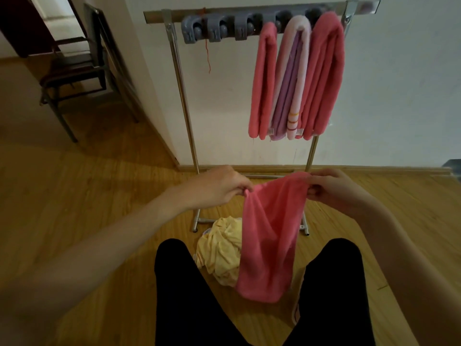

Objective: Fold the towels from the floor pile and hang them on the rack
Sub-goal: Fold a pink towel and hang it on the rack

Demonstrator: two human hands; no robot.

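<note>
Pink towel: held up between the knees, above the floor pile; top corners pinched by left hand and right hand, fingers clamped on cloth. Edges are best matched before folding; free clips remain on rack

Head-worn view, forward and down, close over hands, toward rack.
</note>
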